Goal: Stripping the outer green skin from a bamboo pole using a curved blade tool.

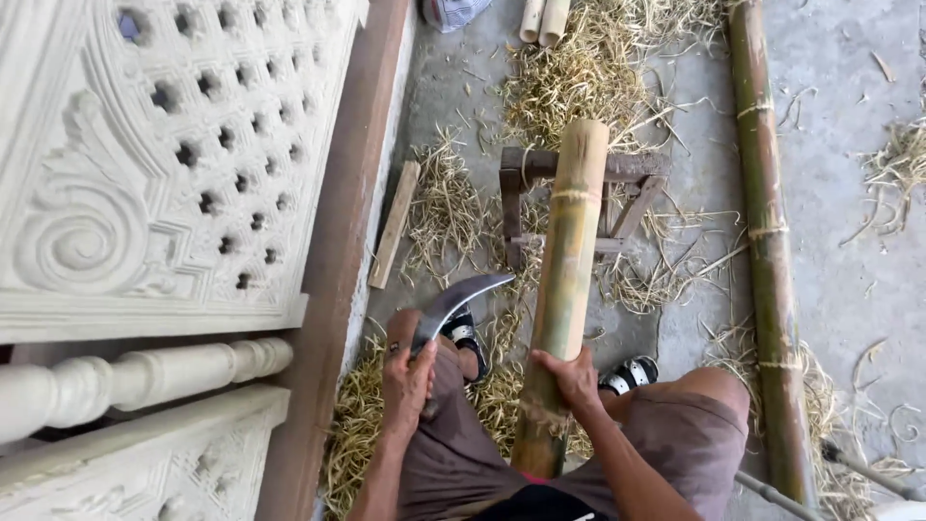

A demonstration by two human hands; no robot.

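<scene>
— Where is the bamboo pole (567,280) found?

— It is seen leaning at the middle, its top end propped on a small wooden stand (526,169) and its lower end tucked between the knees of the seated person. It is gripped near its lower part by the right hand (571,376), whose fingers are wrapped around the stem.

— And the other hand?

— The left hand (405,371) is clenched on the handle of a curved knife (458,299), just left of the pole; the blade is pointed up and toward the pole but is kept apart from it.

— What is laid around the pole?

— Straw-like shavings (579,77) are scattered under and beyond the stand. A longer bamboo pole (767,241) is laid on the concrete floor (849,68) to the right. A flat wooden slat (395,224) is seen left of the stand, and further left a carved white panel (154,154) is stood.
</scene>
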